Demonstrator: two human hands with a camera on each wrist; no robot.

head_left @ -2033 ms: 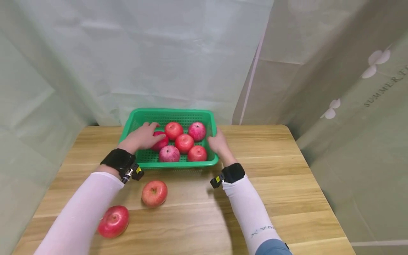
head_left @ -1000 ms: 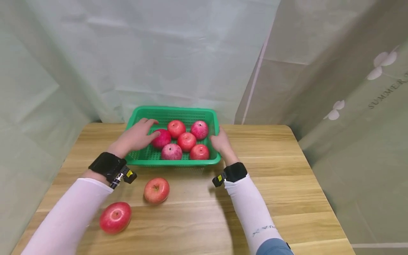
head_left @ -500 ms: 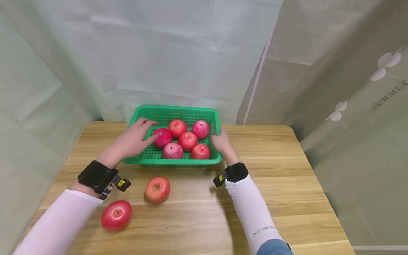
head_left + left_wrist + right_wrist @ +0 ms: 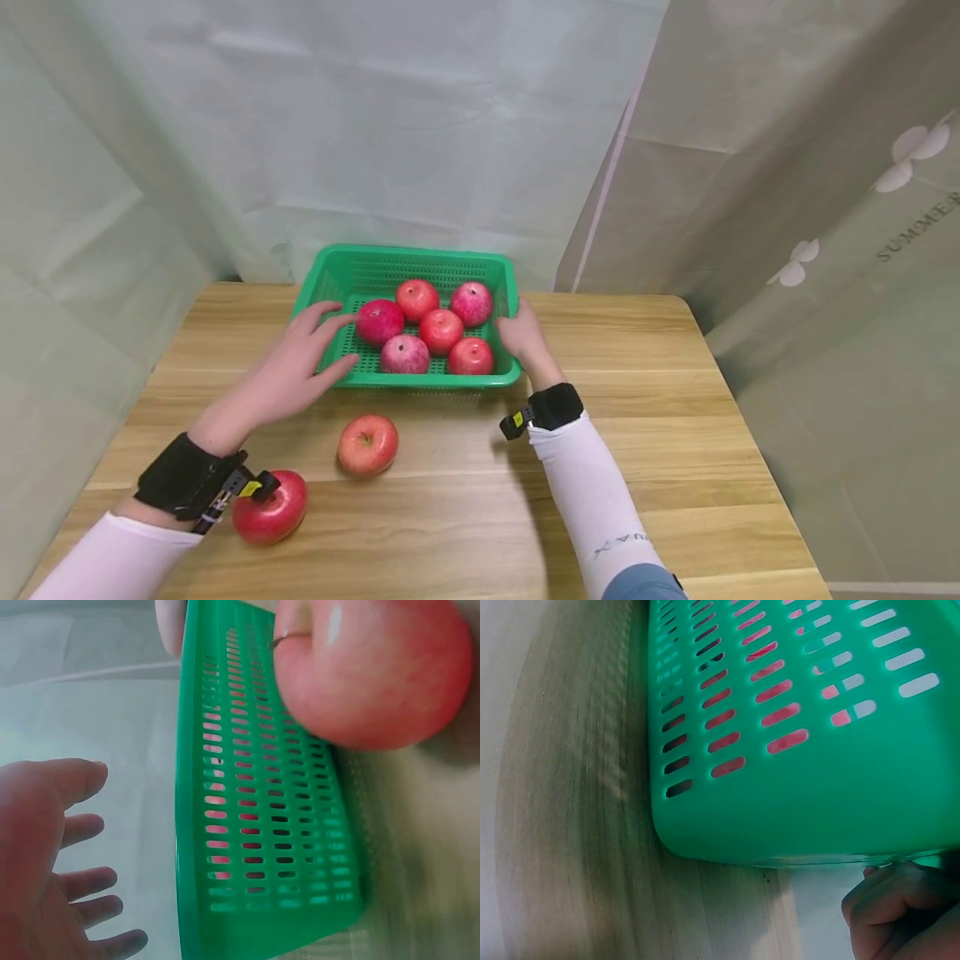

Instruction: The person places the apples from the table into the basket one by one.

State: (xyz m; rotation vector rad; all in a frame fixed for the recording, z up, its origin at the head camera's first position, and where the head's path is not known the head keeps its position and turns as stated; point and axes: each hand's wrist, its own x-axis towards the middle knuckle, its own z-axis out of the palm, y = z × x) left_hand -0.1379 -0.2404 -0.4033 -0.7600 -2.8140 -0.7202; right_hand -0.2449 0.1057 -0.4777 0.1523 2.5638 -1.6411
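Left hand [image 4: 288, 379] spread wide, empty, beside basket [image 4: 420, 379]; right hand [image 4: 521, 337] grips basket's rim.

Basket [image 4: 420, 260] sits at the table's [image 4: 660, 433] far edge, right against the curtain [image 4: 390, 125]: no way in from behind. My right hand [image 4: 521, 336] blocks its right wall, my left hand [image 4: 288, 375] hangs over its front-left corner. Six apples crowd the right and middle; the left strip of mesh is free. Two loose apples [image 4: 367, 444] [image 4: 272, 507] sit front-left. Right half of the tabletop is open wood.
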